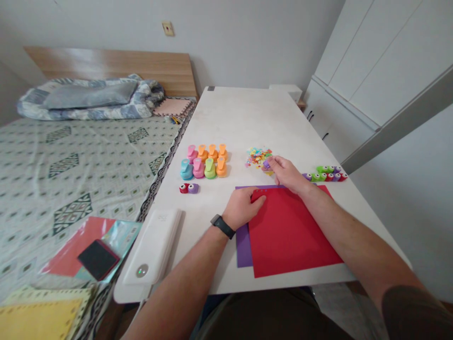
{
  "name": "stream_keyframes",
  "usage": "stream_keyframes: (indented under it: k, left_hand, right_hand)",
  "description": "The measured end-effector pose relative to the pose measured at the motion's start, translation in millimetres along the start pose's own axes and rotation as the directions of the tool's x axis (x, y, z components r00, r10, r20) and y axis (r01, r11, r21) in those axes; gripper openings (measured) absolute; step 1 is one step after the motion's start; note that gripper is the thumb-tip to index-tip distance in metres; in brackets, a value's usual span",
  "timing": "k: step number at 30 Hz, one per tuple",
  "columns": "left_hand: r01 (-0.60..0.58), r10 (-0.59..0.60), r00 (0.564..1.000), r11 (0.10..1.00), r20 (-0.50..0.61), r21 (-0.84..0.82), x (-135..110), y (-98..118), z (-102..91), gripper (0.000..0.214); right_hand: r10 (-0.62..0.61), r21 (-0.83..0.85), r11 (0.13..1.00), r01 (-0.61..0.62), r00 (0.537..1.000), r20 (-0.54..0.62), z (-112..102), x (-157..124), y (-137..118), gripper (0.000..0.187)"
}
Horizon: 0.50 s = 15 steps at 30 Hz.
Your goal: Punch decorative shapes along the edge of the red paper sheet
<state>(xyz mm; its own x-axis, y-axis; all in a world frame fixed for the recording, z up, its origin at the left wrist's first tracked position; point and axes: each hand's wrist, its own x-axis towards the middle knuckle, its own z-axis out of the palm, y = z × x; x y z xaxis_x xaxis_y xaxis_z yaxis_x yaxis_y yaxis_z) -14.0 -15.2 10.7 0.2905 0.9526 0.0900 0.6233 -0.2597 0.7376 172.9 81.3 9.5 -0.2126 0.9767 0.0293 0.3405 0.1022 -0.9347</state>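
Though half hidden, a small purple craft punch (266, 164) apparently pinched between thumb and fingers of the right hand (286, 174), just beside a scatter of multicoloured paper cut-outs (258, 157). Left hand (243, 207) open, palm down, fingers flat on a red paper sheet (293, 231) lying over a purple paper sheet (243, 245). Step in hand, by the look of it: punching shapes from paper, with no sheet visibly in the punch. Next move calling for a sheet edge in its slot. Nearby, pastel craft punches (204, 165) in rows, and more punches (323, 174) off to the right.
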Motion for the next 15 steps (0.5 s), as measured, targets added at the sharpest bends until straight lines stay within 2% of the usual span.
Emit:
stream_keyframes:
  k: [5,8,11,15]
  left_hand:
    - [-0.013,0.013,1.0,1.0,-0.005,0.007,0,-2,1.2,0.025]
    - [-0.02,0.021,0.999,0.999,-0.026,0.03,-1,-2,1.5,0.025]
    - [-0.023,0.024,0.999,0.999,-0.035,0.043,-1,-3,1.6,0.028]
    - [-0.028,0.03,0.999,0.999,-0.04,0.035,0,-8,5.5,0.026]
  right_hand:
    - [-0.015,0.095,0.995,0.017,1.0,-0.023,-3,0,-8,0.05]
    - [-0.035,0.084,0.996,0.032,0.999,0.037,0,-3,-21,0.047]
    - [-0.136,0.016,0.991,0.135,0.984,0.117,14,-4,-39,0.039]
    - [-0.268,-0.104,0.952,0.287,0.949,0.165,46,-3,-65,0.037]
